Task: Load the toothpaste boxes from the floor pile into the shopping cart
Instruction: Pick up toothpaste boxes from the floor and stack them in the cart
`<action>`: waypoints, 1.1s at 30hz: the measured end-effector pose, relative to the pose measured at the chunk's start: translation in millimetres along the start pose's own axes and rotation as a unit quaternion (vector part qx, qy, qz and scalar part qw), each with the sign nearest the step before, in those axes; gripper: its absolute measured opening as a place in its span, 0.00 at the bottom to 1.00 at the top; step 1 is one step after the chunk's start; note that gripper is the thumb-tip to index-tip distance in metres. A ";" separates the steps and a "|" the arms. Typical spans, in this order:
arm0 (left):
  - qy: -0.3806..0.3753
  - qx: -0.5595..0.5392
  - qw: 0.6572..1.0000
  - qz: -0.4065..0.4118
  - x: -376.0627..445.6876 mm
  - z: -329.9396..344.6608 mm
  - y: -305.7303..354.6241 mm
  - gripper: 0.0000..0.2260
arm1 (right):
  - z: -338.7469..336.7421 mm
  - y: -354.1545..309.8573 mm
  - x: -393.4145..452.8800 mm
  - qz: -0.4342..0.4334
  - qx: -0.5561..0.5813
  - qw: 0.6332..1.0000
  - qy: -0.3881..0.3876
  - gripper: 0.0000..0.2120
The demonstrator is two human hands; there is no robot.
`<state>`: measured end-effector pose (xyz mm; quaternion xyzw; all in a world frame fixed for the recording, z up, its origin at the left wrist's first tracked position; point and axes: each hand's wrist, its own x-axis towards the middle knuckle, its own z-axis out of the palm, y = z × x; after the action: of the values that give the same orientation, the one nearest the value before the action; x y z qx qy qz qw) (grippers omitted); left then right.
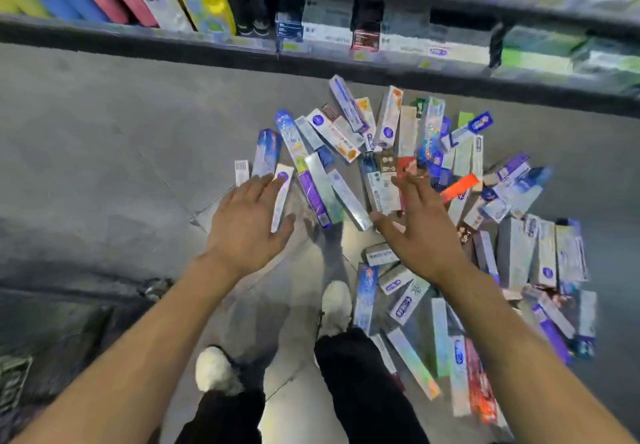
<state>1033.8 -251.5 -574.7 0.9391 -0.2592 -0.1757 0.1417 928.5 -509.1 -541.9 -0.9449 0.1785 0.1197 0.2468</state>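
- Head view, toothpaste boxes (408,180): a loose pile of long, narrow cartons on the floor, fanned from 12 o'clock round to 4 o'clock of the person's feet; many overlap or cross each other, and a second cluster lies at 3 to 5 o'clock beside the right leg.
- Left hand (247,225): held out over the pile's 9 o'clock edge, fingers straight and spread, gripping nothing; the fingertips lie over a white box (282,197), contact not certain.
- Right hand (415,232): held out over the middle of the pile, fingers straight and spread, gripping nothing.
- Handling, judged: light, stiff cardboard with glossy, partly foil faces, so likely slippery when stacked; walls would crush under a hard squeeze. Best taken across the long sides, several parallel boxes gathered between both palms, or single ones pinched at mid-length.
- Shopping cart: not clearly in view; a dark blurred shape at the 8 o'clock corner cannot be identified.
- Floor (104,138): smooth grey, with a shiny patch between the feet; boxes should slide on it easily.
- Shoes (214,367): white, at 6 o'clock, the right one touching the pile's near edge.
- Shelves (450,62): store racks at 12 o'clock holding boxed goods, with tall colourful packs at 11 o'clock.
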 end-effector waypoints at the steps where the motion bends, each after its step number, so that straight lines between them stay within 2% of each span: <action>1: 0.003 0.001 1.000 -0.004 5.4 7.9 -1.7 0.32 | 6.7 8.0 7.1 -0.002 0.003 1.000 -0.004 0.34; 7: 0.000 0.004 0.999 -0.035 33.1 62.3 -37.2 0.33 | 69.1 26.4 48.4 -0.010 0.017 1.000 -0.016 0.36; 14: 0.024 -0.011 0.999 -0.029 82.4 180.6 -110.3 0.32 | 208.7 44.3 113.7 -0.046 0.021 0.999 -0.001 0.40; 22: 0.050 -0.007 0.999 -0.015 124.3 308.2 -191.0 0.32 | 345.8 82.6 182.0 -0.088 -0.004 0.996 0.015 0.38; 28: 0.091 -0.021 0.996 -0.012 155.0 334.9 -214.1 0.31 | 387.0 106.3 211.5 -0.094 -0.021 0.992 0.083 0.35; 33: 0.074 0.037 0.991 0.106 145.3 345.8 -205.6 0.31 | 386.1 117.7 206.7 -0.117 -0.060 0.985 0.111 0.36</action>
<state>1101.0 -220.3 -996.0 0.9212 -0.3527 -0.0799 0.1438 1016.1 -465.9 -984.7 -0.9798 0.0856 -0.0047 0.1808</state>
